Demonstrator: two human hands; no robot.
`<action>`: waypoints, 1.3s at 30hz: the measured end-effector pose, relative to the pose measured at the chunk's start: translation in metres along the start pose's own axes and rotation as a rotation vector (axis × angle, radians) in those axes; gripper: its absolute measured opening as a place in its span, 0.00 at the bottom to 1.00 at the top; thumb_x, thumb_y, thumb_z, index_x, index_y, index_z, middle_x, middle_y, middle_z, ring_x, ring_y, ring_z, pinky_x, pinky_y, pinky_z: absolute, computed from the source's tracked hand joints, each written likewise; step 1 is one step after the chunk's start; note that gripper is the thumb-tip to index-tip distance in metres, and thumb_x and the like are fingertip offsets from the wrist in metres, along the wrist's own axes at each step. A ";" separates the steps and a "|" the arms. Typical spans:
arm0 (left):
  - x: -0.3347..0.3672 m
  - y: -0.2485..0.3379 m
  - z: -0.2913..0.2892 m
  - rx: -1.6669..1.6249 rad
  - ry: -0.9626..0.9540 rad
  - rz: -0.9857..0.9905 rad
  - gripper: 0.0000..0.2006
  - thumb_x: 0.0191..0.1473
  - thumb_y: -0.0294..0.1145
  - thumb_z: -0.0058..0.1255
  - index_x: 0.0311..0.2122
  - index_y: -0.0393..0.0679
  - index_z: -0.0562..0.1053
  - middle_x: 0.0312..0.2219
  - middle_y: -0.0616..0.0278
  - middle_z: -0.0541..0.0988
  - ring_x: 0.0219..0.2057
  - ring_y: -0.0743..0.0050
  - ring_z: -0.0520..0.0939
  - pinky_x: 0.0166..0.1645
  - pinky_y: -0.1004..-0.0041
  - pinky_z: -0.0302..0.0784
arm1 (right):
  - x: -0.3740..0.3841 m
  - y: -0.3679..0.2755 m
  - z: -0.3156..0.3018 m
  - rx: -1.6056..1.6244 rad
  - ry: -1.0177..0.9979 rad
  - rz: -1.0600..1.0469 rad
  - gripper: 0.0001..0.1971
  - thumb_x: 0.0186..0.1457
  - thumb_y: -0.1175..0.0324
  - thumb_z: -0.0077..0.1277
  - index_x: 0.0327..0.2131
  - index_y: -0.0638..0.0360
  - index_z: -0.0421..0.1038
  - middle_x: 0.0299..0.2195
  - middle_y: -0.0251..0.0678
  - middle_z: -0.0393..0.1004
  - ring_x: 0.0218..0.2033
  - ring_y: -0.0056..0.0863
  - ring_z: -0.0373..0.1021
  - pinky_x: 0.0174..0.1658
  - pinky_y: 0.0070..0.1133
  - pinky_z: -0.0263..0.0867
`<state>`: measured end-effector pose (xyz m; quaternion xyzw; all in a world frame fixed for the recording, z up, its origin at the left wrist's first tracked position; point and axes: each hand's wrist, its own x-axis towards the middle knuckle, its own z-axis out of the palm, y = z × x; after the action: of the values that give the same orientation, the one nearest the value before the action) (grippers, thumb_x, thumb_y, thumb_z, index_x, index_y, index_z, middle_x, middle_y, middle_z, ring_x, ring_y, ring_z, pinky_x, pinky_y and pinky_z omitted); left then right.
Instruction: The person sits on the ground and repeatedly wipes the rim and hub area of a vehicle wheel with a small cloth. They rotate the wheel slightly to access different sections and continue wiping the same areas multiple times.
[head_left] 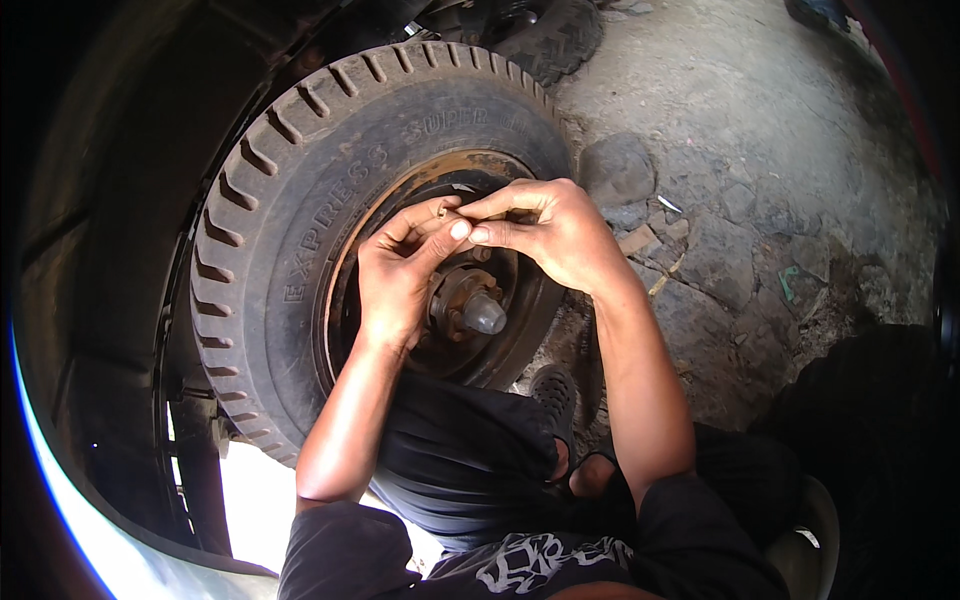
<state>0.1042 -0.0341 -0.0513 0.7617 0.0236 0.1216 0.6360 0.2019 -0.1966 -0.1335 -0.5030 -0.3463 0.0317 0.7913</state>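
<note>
In front of a large tyre (pixel 300 190) on a rusty rim (pixel 440 163), my two hands meet at the fingertips. My left hand (pixel 395 265) is closed in a pinch, its thumb and fingers around a tiny brownish piece too small to name. Thumb and forefinger of my right hand (pixel 555 235) press together right against it, closed too; whatever they grip is hidden. Just below the hands, the wheel hub (pixel 482 313) sticks out with its rounded grey end. Part of the hub's bolt ring is covered by my left hand.
A dark wheel arch (pixel 110 250) curves along the left. Another tyre (pixel 550 40) lies at the far side. The rough stone floor (pixel 720 90) on the right carries a flat round stone (pixel 617 168) and scraps. My sandalled foot (pixel 553 395) rests near the wheel.
</note>
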 end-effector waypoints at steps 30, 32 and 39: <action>-0.005 0.018 0.007 0.545 0.136 0.350 0.07 0.59 0.29 0.67 0.42 0.41 0.87 0.35 0.60 0.85 0.37 0.74 0.83 0.44 0.74 0.78 | -0.004 0.004 0.018 0.664 -0.133 0.195 0.18 0.64 0.70 0.64 0.54 0.67 0.76 0.40 0.36 0.82 0.36 0.20 0.79 0.40 0.19 0.77; -0.005 0.020 0.005 0.644 0.139 0.374 0.10 0.58 0.29 0.69 0.44 0.41 0.87 0.35 0.60 0.85 0.38 0.73 0.83 0.46 0.72 0.78 | -0.004 0.004 0.020 0.676 -0.119 0.232 0.19 0.64 0.69 0.64 0.54 0.67 0.76 0.41 0.36 0.82 0.36 0.19 0.79 0.41 0.19 0.78; -0.010 0.030 0.004 0.516 0.307 0.636 0.33 0.65 0.25 0.60 0.72 0.38 0.62 0.41 0.58 0.80 0.41 0.79 0.81 0.47 0.77 0.81 | 0.007 0.040 0.045 0.325 0.320 0.089 0.14 0.66 0.71 0.61 0.52 0.66 0.81 0.47 0.42 0.85 0.39 0.22 0.80 0.43 0.20 0.79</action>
<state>0.0918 -0.0457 -0.0242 0.8381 -0.0882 0.4134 0.3447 0.1930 -0.1397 -0.1514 -0.3821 -0.1842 0.0419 0.9046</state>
